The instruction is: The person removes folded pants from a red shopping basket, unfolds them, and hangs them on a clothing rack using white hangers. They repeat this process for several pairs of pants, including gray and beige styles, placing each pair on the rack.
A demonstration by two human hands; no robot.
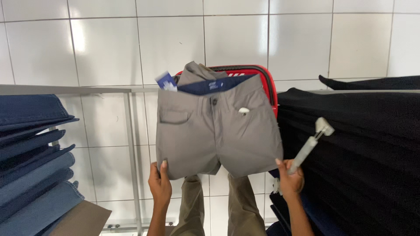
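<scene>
Shorts (218,131), grey, are held up flat in the middle of the view, front side facing the camera, with the waistband at the top and the two leg hems at the bottom. The left hand (160,183) pinches the hem of one leg, thumb over the front of the cloth. The right hand (290,179) grips the hem of the other leg and is also closed around a white plastic hanger clip (311,144), which sticks up and out at a slant beside the shorts.

A blue and white paper tag (165,81) pokes up at the waistband's left corner, and the inside of the waistband shows dark blue lining. A small white tag (243,111) sits at the front pocket on the right side.

Behind the top of the shorts stands a red shopping basket (267,83) with a black rim. More grey cloth (197,71) rises out of it, partly hidden by the shorts; what else it holds cannot be seen.

To the left, a stack of folded blue jeans (35,153) lies on a shelf, darker pairs on top and lighter ones below. To the right, a stack of folded black clothes (358,148) fills the shelf. The floor (245,39) is large white glossy tiles. The person's legs, in khaki trousers (218,205), show below the shorts.
</scene>
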